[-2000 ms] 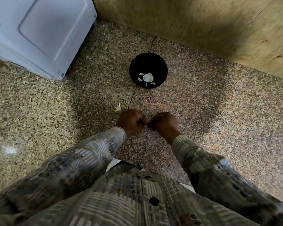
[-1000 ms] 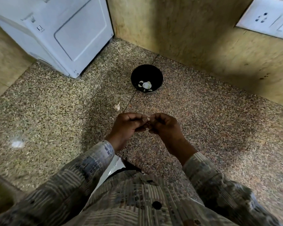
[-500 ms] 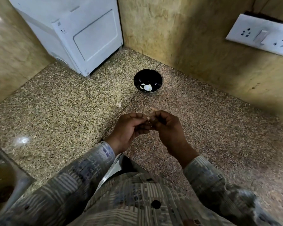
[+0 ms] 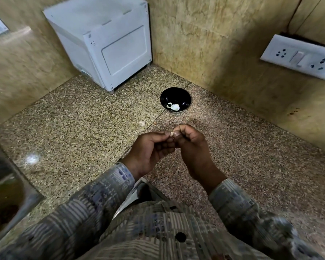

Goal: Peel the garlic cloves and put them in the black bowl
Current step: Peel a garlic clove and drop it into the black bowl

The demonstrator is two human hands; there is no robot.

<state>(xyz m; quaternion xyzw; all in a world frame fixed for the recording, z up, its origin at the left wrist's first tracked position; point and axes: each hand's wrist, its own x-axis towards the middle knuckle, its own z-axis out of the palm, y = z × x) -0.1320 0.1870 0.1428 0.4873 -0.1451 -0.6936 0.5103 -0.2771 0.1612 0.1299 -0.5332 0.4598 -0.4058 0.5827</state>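
While the left hand [image 4: 150,149] and right hand [image 4: 191,147] both pinch the garlic clove [image 4: 171,135], the black bowl [image 4: 169,93] sits dead ahead past them, maybe slightly nearer the right.

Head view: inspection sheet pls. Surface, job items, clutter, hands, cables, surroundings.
Surface: speckled granite counter.
Job's things: round black bowl near the back corner, holding white peeled garlic pieces; small pale garlic clove held above the counter.
Clutter: pale garlic scrap on the counter, apart from the bowl.
Grippers: left hand and right hand both pinch the clove.
Cables: dark line on the wall above the white socket-and-switch plate; cable or seam, cannot tell.
Surroundings: white box-shaped appliance, beige stone walls, steel sink edge.
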